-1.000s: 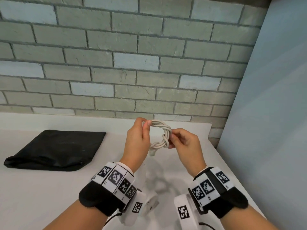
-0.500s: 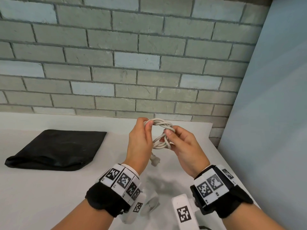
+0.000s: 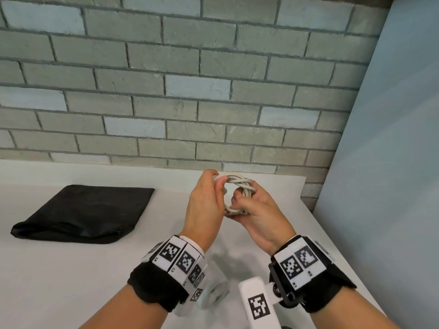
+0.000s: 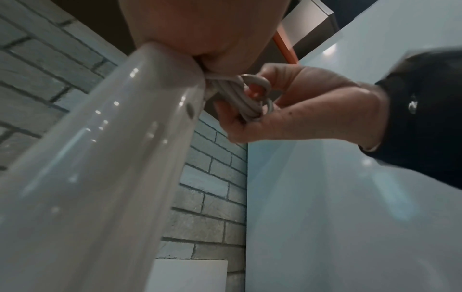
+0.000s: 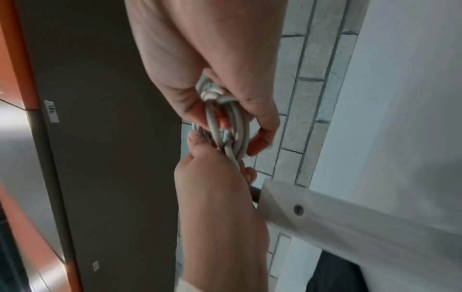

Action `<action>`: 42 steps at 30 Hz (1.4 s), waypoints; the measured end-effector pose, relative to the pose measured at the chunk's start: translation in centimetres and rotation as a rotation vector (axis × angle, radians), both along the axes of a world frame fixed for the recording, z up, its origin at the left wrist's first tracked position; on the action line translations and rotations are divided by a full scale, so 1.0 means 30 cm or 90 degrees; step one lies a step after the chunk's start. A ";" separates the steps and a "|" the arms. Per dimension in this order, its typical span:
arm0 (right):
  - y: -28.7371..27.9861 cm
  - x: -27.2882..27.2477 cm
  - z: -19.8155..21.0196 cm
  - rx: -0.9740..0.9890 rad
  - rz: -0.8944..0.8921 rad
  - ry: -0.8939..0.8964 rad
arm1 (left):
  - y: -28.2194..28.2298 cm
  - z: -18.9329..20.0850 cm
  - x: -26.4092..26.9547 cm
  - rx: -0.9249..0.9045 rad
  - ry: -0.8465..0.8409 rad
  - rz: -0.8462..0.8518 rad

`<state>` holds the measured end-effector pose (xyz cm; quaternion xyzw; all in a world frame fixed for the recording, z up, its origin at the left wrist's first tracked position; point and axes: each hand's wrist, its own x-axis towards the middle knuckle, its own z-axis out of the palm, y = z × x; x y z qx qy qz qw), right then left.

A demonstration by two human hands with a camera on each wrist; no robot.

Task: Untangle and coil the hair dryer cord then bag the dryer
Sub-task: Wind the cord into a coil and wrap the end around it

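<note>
Both hands hold the cord (image 3: 237, 186) up in the air over the far right part of the tabletop (image 3: 59, 281), now wound into a small round coil. The left hand (image 3: 205, 205) grips the coil's left side, thumb hooked through the ring. The right hand (image 3: 259, 210) has its fingers curled round the right and lower strands; half a second ago it only pinched the loops from the side, and the plug dangled free below the hands (no plug shows hanging now). The coil also looks rounder and more open than the flattened bundle of a second ago.

From the left wrist view the dryer (image 4: 100, 158) hangs from under the left hand, its glossy white body filling the frame; its grille end peeks out beneath the left wrist in the head view. The black bag (image 3: 83, 212) lies flat on the tabletop, well to the left, unmoved.
</note>
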<state>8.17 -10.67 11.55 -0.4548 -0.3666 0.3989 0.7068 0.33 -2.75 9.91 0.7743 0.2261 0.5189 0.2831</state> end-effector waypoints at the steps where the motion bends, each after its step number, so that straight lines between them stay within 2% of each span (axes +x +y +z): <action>1: -0.003 0.005 0.006 -0.020 -0.003 -0.002 | 0.000 -0.001 0.001 0.004 0.002 0.003; 4: -0.018 0.017 0.023 -0.074 -0.027 -0.036 | -0.007 -0.002 0.006 0.018 0.019 0.014; 7: -0.049 0.035 0.034 -0.151 -0.056 -0.163 | -0.007 0.000 0.006 0.022 0.028 0.015; 10: -0.075 0.045 0.029 -0.189 -0.074 -0.215 | -0.005 0.004 0.010 0.024 0.022 0.002; 15: -0.096 0.065 0.028 -0.174 -0.064 -0.325 | 0.006 0.017 0.008 -0.004 0.031 -0.061; 19: -0.098 0.096 0.021 -0.108 -0.013 -0.328 | 0.029 0.035 -0.003 -0.081 0.039 -0.106; 22: -0.080 0.086 -0.010 -0.096 -0.132 -0.474 | 0.020 0.034 -0.002 -0.099 0.017 -0.094; 25: -0.061 0.076 -0.022 -0.103 -0.274 -0.550 | 0.002 0.034 -0.001 -0.091 -0.015 -0.069; 27: -0.053 0.077 -0.019 -0.116 -0.335 -0.522 | -0.003 0.034 0.000 -0.109 -0.031 -0.068; 31: -0.052 0.071 0.000 -0.089 -0.228 -0.179 | 0.022 0.034 -0.002 -0.160 -0.033 -0.093; 33: -0.055 0.088 0.011 -0.037 -0.195 -0.091 | 0.028 0.042 -0.003 -0.217 -0.046 -0.127; 35: -0.057 0.101 0.008 -0.016 -0.173 -0.115 | 0.031 0.050 -0.007 -0.284 -0.055 -0.154; 39: -0.054 0.095 -0.040 -0.060 -0.178 -0.341 | 0.043 0.051 -0.018 -0.336 -0.075 -0.177; 42: -0.047 0.098 -0.062 -0.059 -0.194 -0.373 | 0.050 0.045 -0.018 -0.390 -0.088 -0.200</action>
